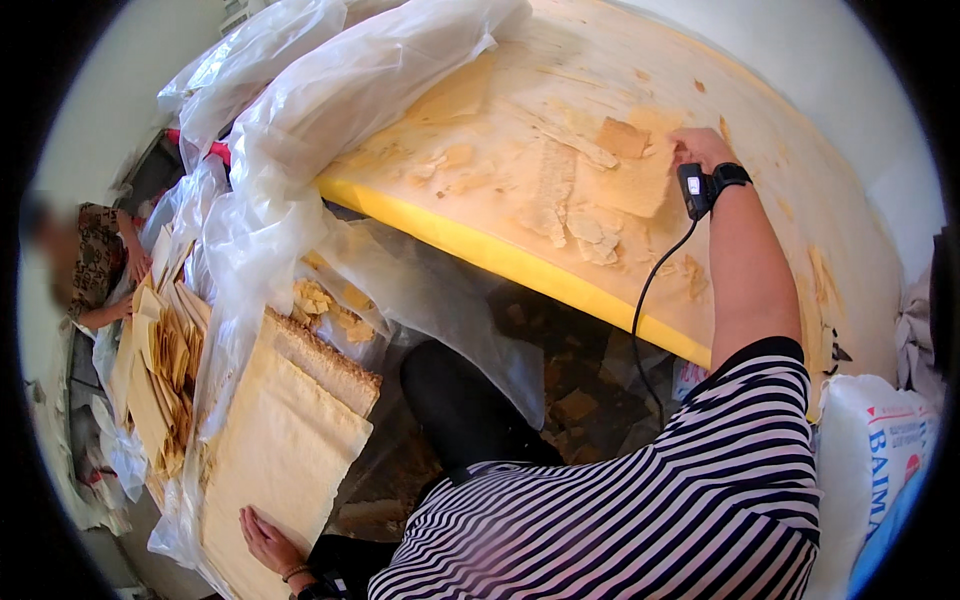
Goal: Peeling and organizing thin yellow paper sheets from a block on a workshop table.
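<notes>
My left hand (268,540) lies flat, fingers stretched out, on a large pale tan sheet (285,425) at the lower left. A second sheet with a rough brown edge (325,362) shows from under its upper end. At the upper right, my right hand (705,150) reaches across the yellow-edged table (470,250). Its fingers are curled at the edge of a thin tan sheet piece (635,185) and appear to pinch it; the fingertips are partly hidden. A smaller, darker brown piece (622,137) and torn flakes (597,235) lie beside that piece.
Clear plastic sheeting (330,95) is bunched over the table's left end and hangs down. A stack of folded tan sheets (165,350) stands at the left, near another person (100,260). A cable (640,310) runs from my right wrist. A white printed sack (875,440) stands at right.
</notes>
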`<action>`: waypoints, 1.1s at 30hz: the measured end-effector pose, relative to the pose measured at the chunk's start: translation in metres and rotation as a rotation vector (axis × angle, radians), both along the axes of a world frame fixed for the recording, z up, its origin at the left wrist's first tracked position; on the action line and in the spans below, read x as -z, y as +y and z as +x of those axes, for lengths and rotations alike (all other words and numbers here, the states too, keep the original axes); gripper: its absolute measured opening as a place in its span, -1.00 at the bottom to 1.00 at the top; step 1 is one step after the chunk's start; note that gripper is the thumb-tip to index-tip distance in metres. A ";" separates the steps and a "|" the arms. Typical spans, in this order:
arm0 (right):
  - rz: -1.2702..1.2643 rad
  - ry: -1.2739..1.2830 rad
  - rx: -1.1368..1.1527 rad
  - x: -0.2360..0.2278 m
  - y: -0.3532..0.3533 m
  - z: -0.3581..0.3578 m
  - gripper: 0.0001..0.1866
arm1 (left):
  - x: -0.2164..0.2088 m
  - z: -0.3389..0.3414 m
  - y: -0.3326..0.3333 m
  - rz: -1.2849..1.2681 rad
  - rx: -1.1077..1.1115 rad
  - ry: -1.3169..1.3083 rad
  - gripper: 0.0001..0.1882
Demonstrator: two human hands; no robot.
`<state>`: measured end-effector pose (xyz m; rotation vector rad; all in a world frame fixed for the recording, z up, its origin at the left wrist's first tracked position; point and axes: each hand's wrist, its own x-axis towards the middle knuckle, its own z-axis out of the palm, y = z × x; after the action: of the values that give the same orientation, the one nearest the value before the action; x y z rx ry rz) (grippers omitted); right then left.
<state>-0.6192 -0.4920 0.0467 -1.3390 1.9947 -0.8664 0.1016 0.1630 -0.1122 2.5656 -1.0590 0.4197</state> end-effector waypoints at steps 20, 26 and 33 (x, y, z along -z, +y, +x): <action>0.190 -1.038 -1.010 0.041 0.338 0.465 -0.71 | -0.103 -0.146 -0.125 -0.634 0.579 1.262 -0.56; 0.534 -0.862 -1.262 0.070 0.399 0.496 -0.69 | -0.062 -0.105 -0.056 -0.924 -0.009 1.088 -0.68; 1.161 -0.393 -1.127 0.124 0.384 0.451 -0.58 | -0.042 -0.017 -0.003 -0.515 -0.291 0.793 -0.45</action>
<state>-0.1684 -0.1076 -0.0776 -1.1073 0.8068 0.4914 0.0843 0.1597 -0.0706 2.0891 -0.2478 -0.2381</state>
